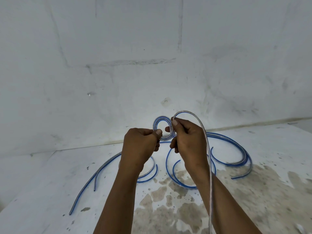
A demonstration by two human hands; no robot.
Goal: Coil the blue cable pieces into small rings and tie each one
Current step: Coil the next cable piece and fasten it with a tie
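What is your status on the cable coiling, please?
Both hands, left and right, pinching the ring. Tail arcs over right wrist, untied. Loose cables on floor; nothing blocking.

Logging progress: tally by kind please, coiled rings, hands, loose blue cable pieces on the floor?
Coiled ring: 1
Hands: 2 (left hand, right hand)
Loose blue cable pieces on floor: several, overlapping, uncountable
Total counted: 3

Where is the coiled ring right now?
Head view, centre: the coiled ring is held up between the left hand and right hand, above the loose cable pieces.
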